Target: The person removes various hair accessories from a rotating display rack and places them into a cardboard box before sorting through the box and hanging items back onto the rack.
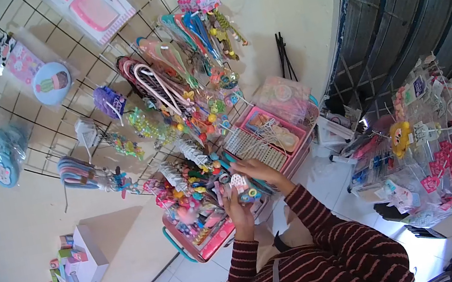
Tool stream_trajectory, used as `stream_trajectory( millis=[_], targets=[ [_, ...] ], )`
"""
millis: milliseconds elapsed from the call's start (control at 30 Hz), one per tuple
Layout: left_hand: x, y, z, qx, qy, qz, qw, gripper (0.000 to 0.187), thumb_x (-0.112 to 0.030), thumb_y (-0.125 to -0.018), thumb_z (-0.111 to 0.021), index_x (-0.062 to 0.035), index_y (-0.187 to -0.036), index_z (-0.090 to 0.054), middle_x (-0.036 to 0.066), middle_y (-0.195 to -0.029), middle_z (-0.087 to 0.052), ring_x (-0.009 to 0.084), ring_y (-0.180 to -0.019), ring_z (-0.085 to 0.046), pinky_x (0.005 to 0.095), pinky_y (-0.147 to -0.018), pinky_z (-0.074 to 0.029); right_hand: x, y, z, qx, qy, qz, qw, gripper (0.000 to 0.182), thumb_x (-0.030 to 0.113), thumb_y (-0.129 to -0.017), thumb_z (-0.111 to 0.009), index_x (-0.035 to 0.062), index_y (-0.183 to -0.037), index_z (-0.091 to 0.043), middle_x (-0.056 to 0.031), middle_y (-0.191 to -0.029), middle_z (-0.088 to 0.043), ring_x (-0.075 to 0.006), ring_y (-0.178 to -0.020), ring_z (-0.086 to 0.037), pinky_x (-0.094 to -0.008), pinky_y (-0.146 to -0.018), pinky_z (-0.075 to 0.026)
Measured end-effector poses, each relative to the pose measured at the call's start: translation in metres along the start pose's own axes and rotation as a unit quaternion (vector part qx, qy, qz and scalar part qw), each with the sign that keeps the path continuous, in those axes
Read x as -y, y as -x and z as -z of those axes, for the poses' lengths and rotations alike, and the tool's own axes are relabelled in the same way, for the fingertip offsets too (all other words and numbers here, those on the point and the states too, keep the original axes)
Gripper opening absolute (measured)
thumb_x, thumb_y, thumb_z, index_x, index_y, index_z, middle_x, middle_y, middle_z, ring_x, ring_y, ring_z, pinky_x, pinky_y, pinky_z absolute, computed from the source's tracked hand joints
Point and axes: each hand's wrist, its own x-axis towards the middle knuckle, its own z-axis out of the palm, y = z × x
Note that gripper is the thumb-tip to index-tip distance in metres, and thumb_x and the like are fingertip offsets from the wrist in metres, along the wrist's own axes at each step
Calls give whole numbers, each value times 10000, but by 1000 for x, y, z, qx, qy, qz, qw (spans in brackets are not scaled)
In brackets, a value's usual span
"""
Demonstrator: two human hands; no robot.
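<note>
My left hand is closed around a small white and pink patterned packet above the front of a pink bin. Just right of it, my right hand reaches across with its fingers stretched out over the accessories. What its fingertips touch is hard to make out. Small round and coloured trinkets lie below the packet, between both hands. Beaded and colourful hair accessories fill the bin to the left of my hands.
A black wire grid on the wall carries hanging bracelets, headbands and packaged goods. Beyond my right hand stands a pink tray with cards and sheets. Bagged goods hang on a rack at right. A white shelf with small boxes is at left.
</note>
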Motion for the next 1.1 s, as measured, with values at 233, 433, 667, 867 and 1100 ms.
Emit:
stream_trajectory(
  millis=[233, 433, 667, 867, 1100],
  targets=[
    [9, -8, -25, 25, -37, -123, 991, 62, -87, -779, -530, -112, -803, -479, -66, -694, -489, -8, -508, -357, 154, -416, -240, 0, 26, 19, 32, -192, 16, 981, 351, 182, -740, -588, -30, -1001, -487, -32, -890, -536, -78, -771, -501, -191, -659, -401],
    [5, -17, -32, 60, -58, -161, 983, 79, -108, -784, -530, -111, -819, -459, -38, -714, -488, 7, -514, -377, 151, -428, -252, -6, 16, 23, 15, -149, 96, 984, 293, 172, -747, -574, -24, -956, -514, -36, -858, -550, -78, -754, -510, -210, -643, -408],
    [4, -11, -24, -11, -62, -73, 995, 151, -217, -807, -481, -107, -903, -443, 1, -840, -503, 56, -651, -470, 152, -491, -333, 14, -19, 26, -103, -162, 100, 976, 219, 198, -788, -522, -10, -854, -542, -12, -784, -547, -77, -695, -521, -211, -612, -407],
    [11, -30, 20, -26, -82, -96, 992, 213, -211, -792, -498, -112, -970, -437, -5, -967, -482, 117, -799, -471, 255, -691, -352, 1, -43, 31, -83, -205, 88, 971, 260, 203, -774, -540, -6, -928, -530, -25, -813, -556, -92, -720, -533, -201, -635, -389],
    [18, -31, 64, -62, -51, -81, 993, 204, -204, -772, -528, -139, -943, -438, -12, -892, -490, 107, -739, -472, 258, -629, -350, -7, -60, 43, -27, -270, 50, 961, 265, 174, -759, -557, -22, -934, -524, -42, -830, -558, -127, -677, -552, -223, -623, -422]
  ],
)
